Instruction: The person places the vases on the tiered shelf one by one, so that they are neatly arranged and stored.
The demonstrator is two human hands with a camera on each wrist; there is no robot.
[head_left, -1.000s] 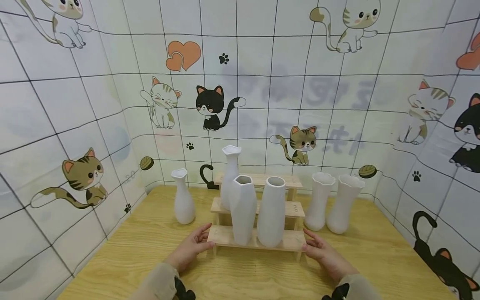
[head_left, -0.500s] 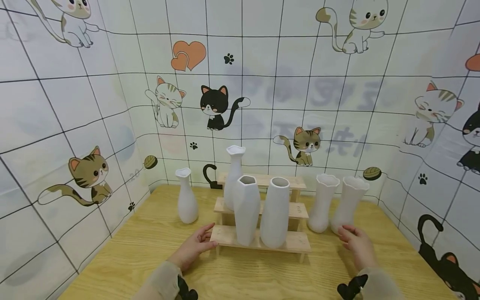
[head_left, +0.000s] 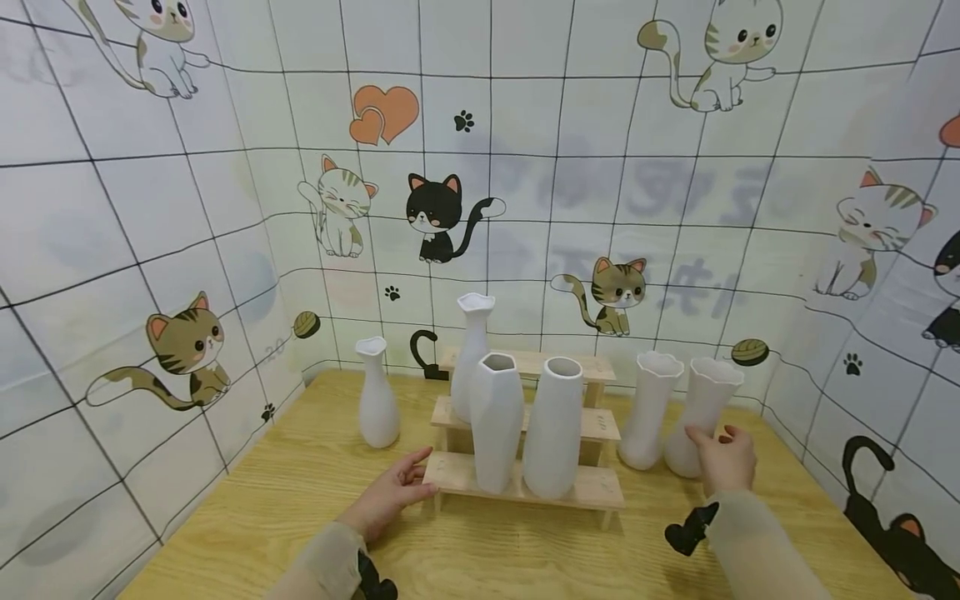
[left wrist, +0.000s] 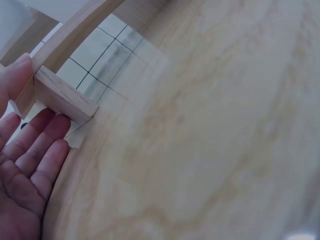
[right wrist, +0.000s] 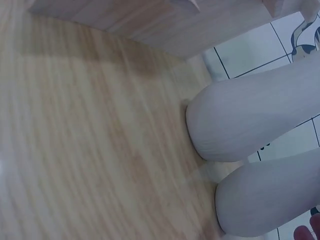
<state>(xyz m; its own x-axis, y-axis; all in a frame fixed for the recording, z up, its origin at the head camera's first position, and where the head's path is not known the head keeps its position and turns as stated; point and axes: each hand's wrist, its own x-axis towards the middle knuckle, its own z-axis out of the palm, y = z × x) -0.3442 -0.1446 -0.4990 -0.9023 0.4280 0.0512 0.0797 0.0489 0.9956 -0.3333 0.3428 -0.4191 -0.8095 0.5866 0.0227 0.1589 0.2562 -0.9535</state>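
A three-tier wooden stand (head_left: 596,487) holds a tall ruffle-necked white vase (head_left: 468,358), a faceted white vase (head_left: 497,429) and a smooth tapered white vase (head_left: 555,429). My left hand (head_left: 386,500) touches the left end of its bottom step. In the left wrist view, the thumb lies at the board's edge while loose fingers (left wrist: 50,140) reach the leg. My right hand (head_left: 726,460) is at the lower right side of the rightmost wavy-rimmed vase (head_left: 705,400); whether it touches cannot be told. Fingertips (right wrist: 302,233) show beside that vase in the right wrist view.
Another wavy-rimmed white vase (head_left: 648,412) stands close left of the rightmost one. A slim-necked white vase (head_left: 378,408) stands left of the stand. Behind the wooden table (head_left: 517,558) rise walls covered with cat-patterned sheeting (head_left: 517,192).
My right hand has left the stand's right end and moved right to the rightmost vase. My left hand stays at the stand's left end. The head view has shifted slightly.
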